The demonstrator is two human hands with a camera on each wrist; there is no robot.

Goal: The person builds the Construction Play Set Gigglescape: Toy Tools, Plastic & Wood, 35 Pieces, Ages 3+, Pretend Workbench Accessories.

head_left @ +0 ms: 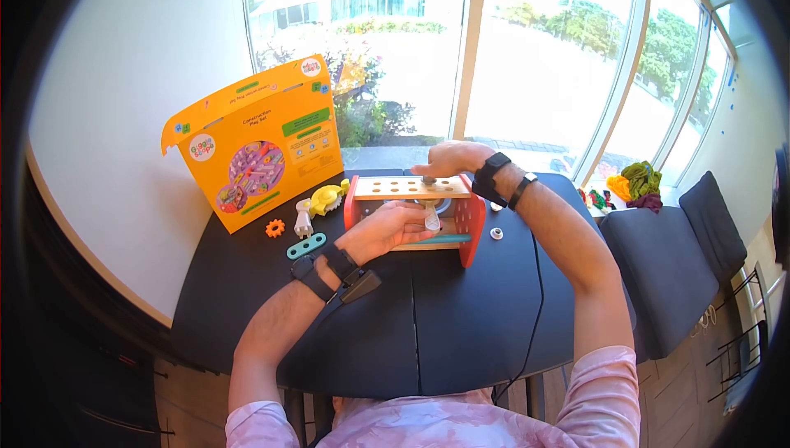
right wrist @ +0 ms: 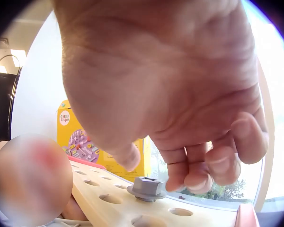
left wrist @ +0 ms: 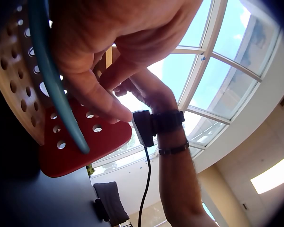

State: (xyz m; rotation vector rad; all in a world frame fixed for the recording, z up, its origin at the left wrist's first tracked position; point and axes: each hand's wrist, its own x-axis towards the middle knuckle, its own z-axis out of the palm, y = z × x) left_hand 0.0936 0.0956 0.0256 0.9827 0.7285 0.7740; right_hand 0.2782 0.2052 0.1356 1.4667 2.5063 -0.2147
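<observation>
A toy workbench point(head_left: 472, 230) with red side panels and a holed wooden top point(head_left: 380, 186) stands on the table. A grey hex-head bolt point(right wrist: 148, 187) sits in one of the top's holes. Above it hovers my right hand point(head_left: 454, 160); in the right wrist view its thumb and fingers are spread to either side of the bolt head, with a gap at the thumb. My left hand point(head_left: 385, 230) reaches in below the top and pinches a pale grey textured piece point(head_left: 432, 216), partly hidden by the fingers. A teal bar point(left wrist: 57, 90) runs close beside this hand.
Left of the workbench lie an orange gear point(head_left: 275, 228), a teal holed strip point(head_left: 306, 246), a white toy piece point(head_left: 304, 219) and a yellow toy point(head_left: 327, 199). Behind them stands a yellow box point(head_left: 263, 152). A small white piece point(head_left: 496, 234) and a black cable point(head_left: 539, 300) lie right.
</observation>
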